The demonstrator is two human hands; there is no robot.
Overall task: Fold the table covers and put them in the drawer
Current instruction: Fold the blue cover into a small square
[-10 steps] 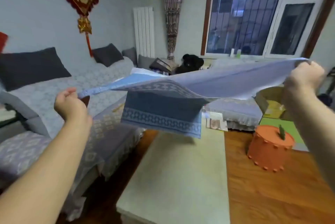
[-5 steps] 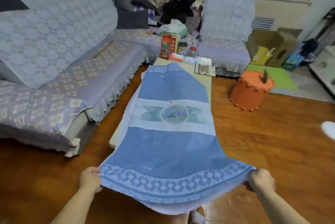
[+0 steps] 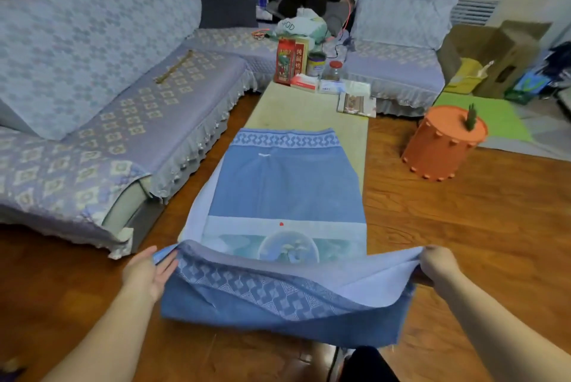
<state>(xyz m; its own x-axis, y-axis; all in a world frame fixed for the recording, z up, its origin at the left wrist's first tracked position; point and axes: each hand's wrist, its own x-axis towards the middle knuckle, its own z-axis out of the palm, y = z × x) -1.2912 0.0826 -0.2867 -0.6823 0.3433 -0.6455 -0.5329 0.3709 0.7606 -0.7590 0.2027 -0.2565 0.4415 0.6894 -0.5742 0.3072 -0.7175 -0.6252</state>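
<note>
Two hands on one cloth, and around them the big stuff first: the sofa (image 3: 102, 97) in its patterned lilac cover runs down my left side, with a matching covered seat (image 3: 398, 42) at the far end of the room, all on a wooden floor (image 3: 463, 227). Straight ahead of me is the long pale table (image 3: 296, 109), and most of it is under the blue table cover (image 3: 287, 190), spread lengthwise away from me, its patterned border band at the far edge and a pale strip with a round picture nearer me. The near end of that cover is lifted off the table and turned over so its pale underside shows, sagging between my hands. My left hand (image 3: 145, 275) has the left corner, thumb on top of the fabric and fingers fairly straight beneath it, palm partly showing. My right hand (image 3: 437, 264) is curled over the right corner, gripping the edge with fingers tucked under. Off to the right on the floor sits an orange round stool (image 3: 443, 143) with a little green stem on top. At the table's far end there's a cluster: a red box (image 3: 285, 62), a tin (image 3: 315, 64), a red-lidded jar (image 3: 335, 70).
</note>
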